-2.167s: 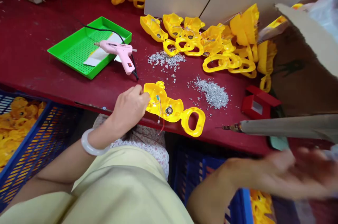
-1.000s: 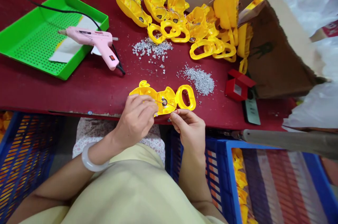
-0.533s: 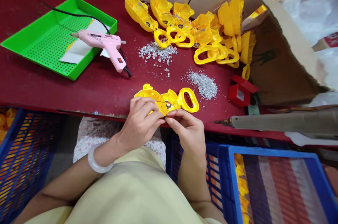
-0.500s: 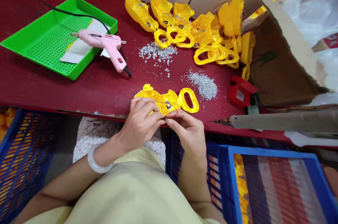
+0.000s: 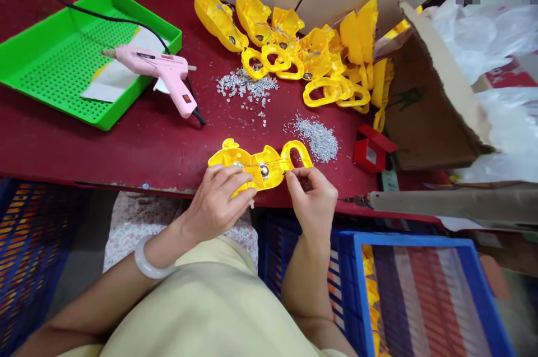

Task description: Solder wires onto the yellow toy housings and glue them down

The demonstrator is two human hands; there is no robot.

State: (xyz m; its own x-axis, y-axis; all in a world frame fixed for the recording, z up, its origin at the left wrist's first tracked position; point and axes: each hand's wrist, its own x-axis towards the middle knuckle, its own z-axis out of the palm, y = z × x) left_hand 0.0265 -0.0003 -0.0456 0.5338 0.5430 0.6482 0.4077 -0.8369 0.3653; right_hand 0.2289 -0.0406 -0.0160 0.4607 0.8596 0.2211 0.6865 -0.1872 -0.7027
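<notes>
A yellow plastic toy shell half (image 5: 269, 162) lies hollow side up near the table's front edge, with a ring-shaped handle at its right end. Inside it sits a small round metal part (image 5: 264, 171), and thin wires (image 5: 273, 164) stretch across the hollow. My left hand (image 5: 222, 194) grips the shell's left part, its fingers curled over the near rim. At the base of the handle, my right hand (image 5: 311, 191) pinches the wires' dark end between thumb and forefinger. The fingers hide part of that end.
Behind lie piles of small clear pieces (image 5: 246, 85) and screws (image 5: 318, 138), with several yellow shells (image 5: 222, 23) farther back. A pink glue gun (image 5: 168, 68) leans on a green tray (image 5: 103, 121). At right are a red box (image 5: 370, 154) and an electric screwdriver (image 5: 420, 203).
My right hand has moved right, away from my left hand, drawing the wires along the shell to the handle. My left hand has shifted onto the shell's left part.
</notes>
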